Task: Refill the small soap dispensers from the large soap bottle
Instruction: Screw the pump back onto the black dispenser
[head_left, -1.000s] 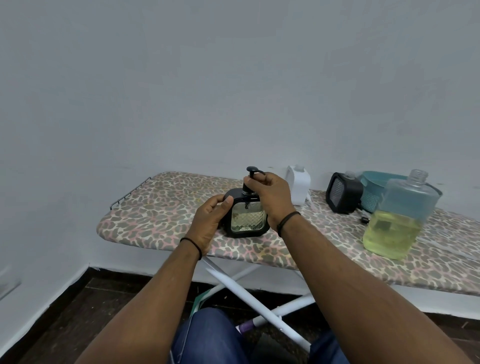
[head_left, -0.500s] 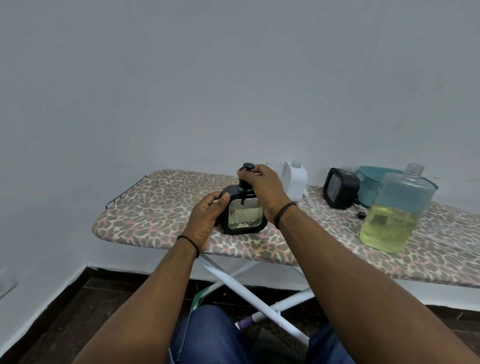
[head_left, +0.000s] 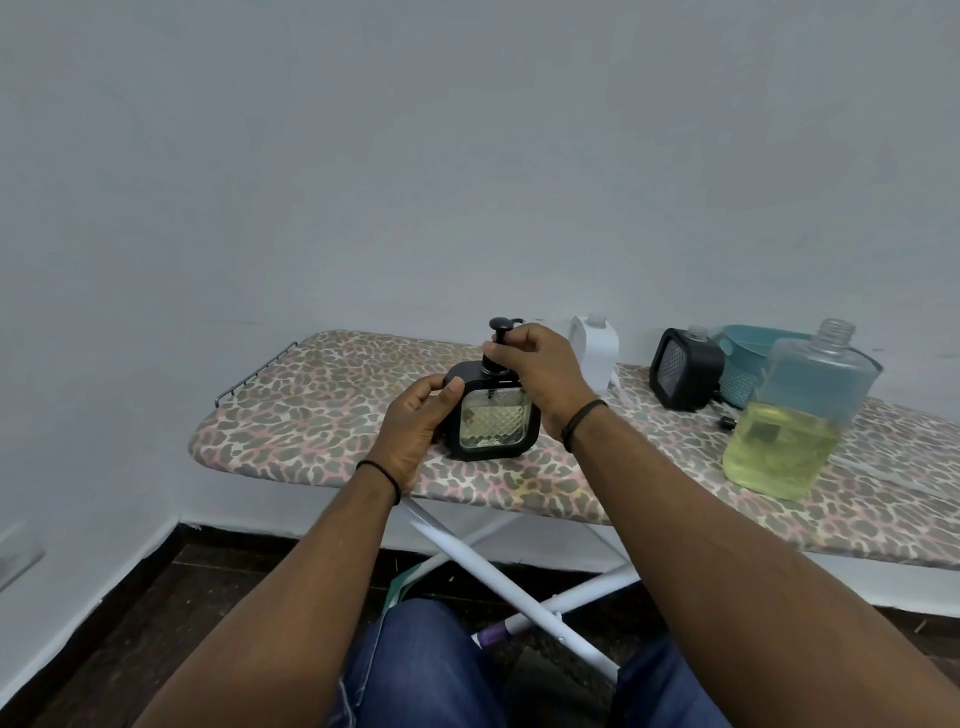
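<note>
Both hands on the black soap dispenser (head_left: 491, 415), near the front edge of the ironing board (head_left: 311, 410).

Left hand (head_left: 415, 421) curls round the dispenser's left side, thumb on its top corner; right hand (head_left: 540, 371) pinches the pump collar (head_left: 493, 364) with curled fingers. Large soap bottle (head_left: 795, 415), uncapped and about half full of yellow liquid, stands well apart to the right. Behind sit a white dispenser (head_left: 595, 348), a second black dispenser (head_left: 683, 366) and a teal basket (head_left: 740, 364).
</note>
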